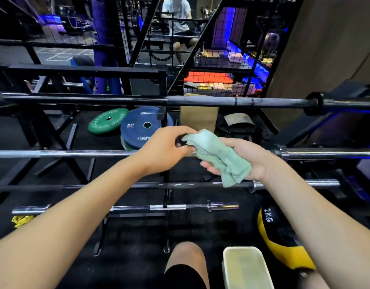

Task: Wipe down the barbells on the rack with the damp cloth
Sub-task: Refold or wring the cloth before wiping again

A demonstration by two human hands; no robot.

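Green cloth point(218, 157) pinched by L hand point(165, 151) fingers, cupped in R hand point(248, 161), above chrome barbell point(75, 153).

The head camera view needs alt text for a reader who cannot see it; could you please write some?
Both hands hold a green cloth above a chrome barbell on a black rack: the right hand cradles it, the left hand pinches its edge. More barbells lie above and below, with weight plates behind.
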